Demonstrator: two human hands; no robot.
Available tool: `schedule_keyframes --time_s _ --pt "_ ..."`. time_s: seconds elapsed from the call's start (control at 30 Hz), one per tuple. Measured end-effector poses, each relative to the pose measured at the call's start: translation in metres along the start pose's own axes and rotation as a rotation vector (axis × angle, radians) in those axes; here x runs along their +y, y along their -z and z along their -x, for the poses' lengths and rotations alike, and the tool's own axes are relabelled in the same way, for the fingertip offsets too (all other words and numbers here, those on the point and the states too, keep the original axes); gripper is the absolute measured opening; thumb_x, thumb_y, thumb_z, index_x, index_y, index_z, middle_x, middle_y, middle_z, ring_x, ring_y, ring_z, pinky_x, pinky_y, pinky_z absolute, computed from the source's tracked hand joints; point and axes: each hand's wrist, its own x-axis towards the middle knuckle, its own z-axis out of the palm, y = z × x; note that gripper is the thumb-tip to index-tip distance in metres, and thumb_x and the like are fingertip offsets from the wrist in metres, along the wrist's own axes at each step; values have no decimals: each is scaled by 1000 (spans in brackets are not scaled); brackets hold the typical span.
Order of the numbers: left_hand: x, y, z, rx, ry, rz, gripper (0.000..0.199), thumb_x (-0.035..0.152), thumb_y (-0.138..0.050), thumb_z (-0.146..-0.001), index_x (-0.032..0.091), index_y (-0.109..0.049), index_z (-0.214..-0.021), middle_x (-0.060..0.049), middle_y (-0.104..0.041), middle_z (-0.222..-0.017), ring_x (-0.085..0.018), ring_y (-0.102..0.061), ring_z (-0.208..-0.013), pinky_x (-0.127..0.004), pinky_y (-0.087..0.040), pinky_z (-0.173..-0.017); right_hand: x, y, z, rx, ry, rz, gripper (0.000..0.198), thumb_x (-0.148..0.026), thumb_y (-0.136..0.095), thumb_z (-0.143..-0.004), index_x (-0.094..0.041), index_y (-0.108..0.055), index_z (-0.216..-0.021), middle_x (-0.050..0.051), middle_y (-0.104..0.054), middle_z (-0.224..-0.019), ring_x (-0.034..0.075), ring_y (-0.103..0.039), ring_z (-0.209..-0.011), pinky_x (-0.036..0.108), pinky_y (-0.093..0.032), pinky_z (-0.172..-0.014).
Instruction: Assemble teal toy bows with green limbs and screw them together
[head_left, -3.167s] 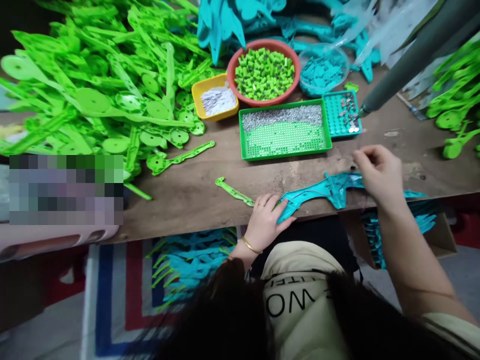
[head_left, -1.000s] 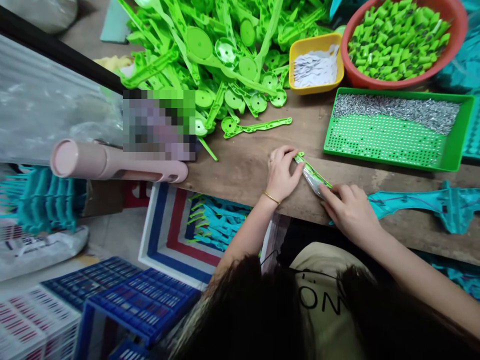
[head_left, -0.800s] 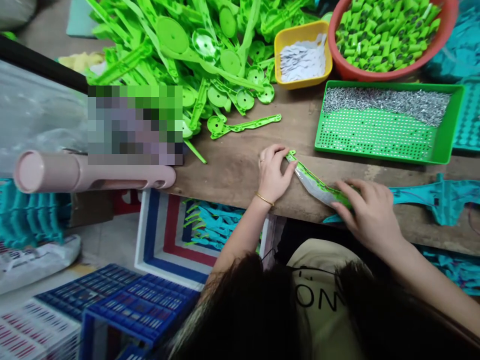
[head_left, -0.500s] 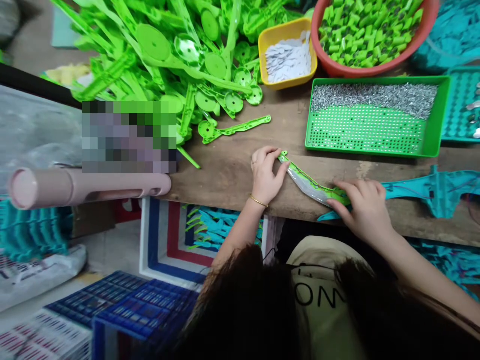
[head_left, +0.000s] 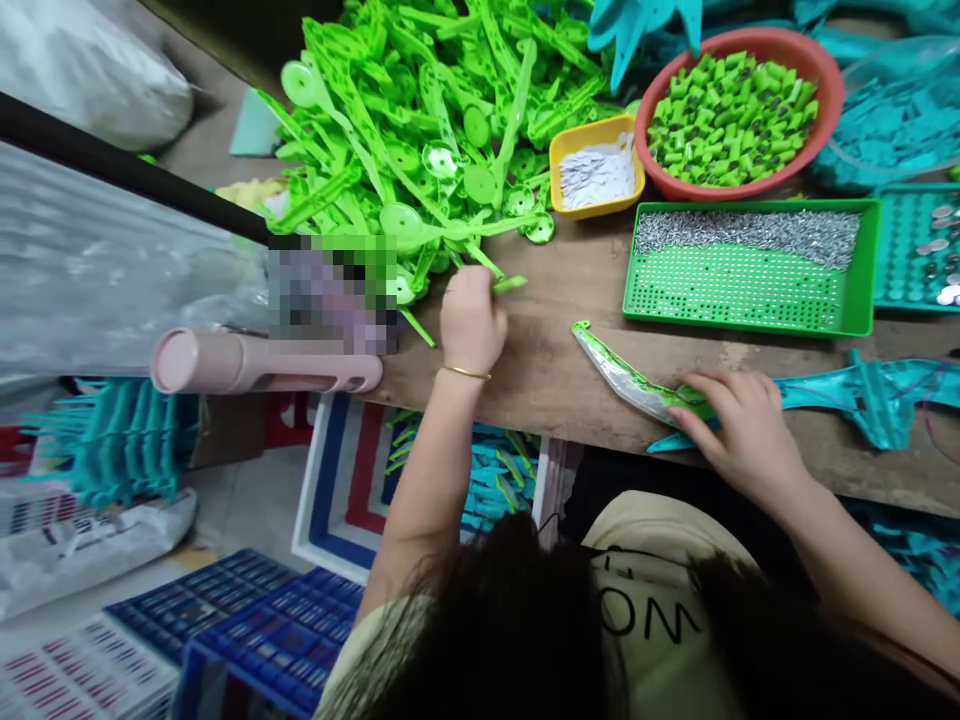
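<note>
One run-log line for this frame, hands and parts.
left hand: grips loose green part at green pile edge | right hand: presses bagged green strip on bench

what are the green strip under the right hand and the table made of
Green strip: looks like moulded plastic, bright and even in colour, with a shiny clear film over part of it. Table: seems bare wood, matt brown, worn and stained. The right hand presses on the strip.
</note>
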Motion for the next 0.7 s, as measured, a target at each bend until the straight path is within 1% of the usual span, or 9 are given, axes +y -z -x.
schedule_keyframes --time_s 0.07,0.1,0.23,0.3,0.37,0.47,0.57,0.63,0.7 --pt "14 21 11 101 -23 372 11 17 -59 -83 21 -53 -91 -5 -62 -96 -22 -61 -99 -42 -49 -93 -8 5 -5 66 -15 -158 32 -35 -56 -93 -16 -59 -119 12 -64 -113 25 -60 -107 42 -45 -96" --pt "24 30 18 81 -34 589 11 20 -62 -83 21 -52 -88 -3 -62 -92 -20 -62 -94 -40 -51 -91 -13 8 -7 85 -17 -253 35 -33 -55 -93 -17 -57 -124 13 -63 -119 25 -59 -112 40 -47 -97" --pt "67 48 49 -374 -32 1297 28 28 -72 -78 21 -45 -72 0 -59 -72 -18 -65 -79 -41 -57 -83 -35 12 -9 -45 97 -562 55 -31 -55 -94 -25 -39 -146 13 -49 -143 23 -48 -133 40 -46 -107" --pt "79 44 61 -478 42 1511 34 29 -72 -77 21 -41 -68 2 -55 -66 -16 -63 -71 -40 -58 -79 -41 10 -4 -112 153 -624 59 -31 -57 -92 -29 -36 -148 11 -47 -145 22 -47 -134 41 -46 -108" --pt "84 36 69 -504 134 1655 38 29 -74 -75 20 -38 -65 3 -50 -62 -14 -60 -64 -39 -59 -76 -45 6 3 -107 166 -618 62 -29 -60 -91 -31 -37 -148 12 -46 -145 23 -47 -135 43 -46 -108" --pt "88 25 75 -538 212 1788 42 27 -75 -70 20 -34 -62 5 -42 -56 -11 -53 -55 -38 -59 -73 -47 2 11 -58 185 -546 67 -26 -62 -89 -29 -34 -150 16 -40 -149 27 -43 -137 47 -46 -107" --pt "92 15 77 -541 243 1803 42 27 -75 -67 21 -33 -63 6 -41 -56 -11 -52 -55 -40 -59 -75 -44 2 13 -1 199 -472 67 -24 -63 -88 -25 -35 -149 17 -46 -142 27 -49 -131 46 -49 -104" --pt "90 6 75 -485 280 1658 32 25 -73 -66 21 -41 -70 3 -53 -67 -14 -60 -67 -40 -59 -80 -36 5 11 25 185 -397 63 -25 -62 -88 -22 -39 -147 17 -51 -135 27 -54 -124 44 -51 -100" --pt "83 -8 69 -354 334 1338 23 20 -68 -69 21 -51 -85 -1 -63 -88 -16 -64 -84 -36 -58 -84 -25 7 10 32 145 -268 56 -27 -61 -89 -19 -45 -142 18 -55 -131 28 -56 -120 46 -52 -98"
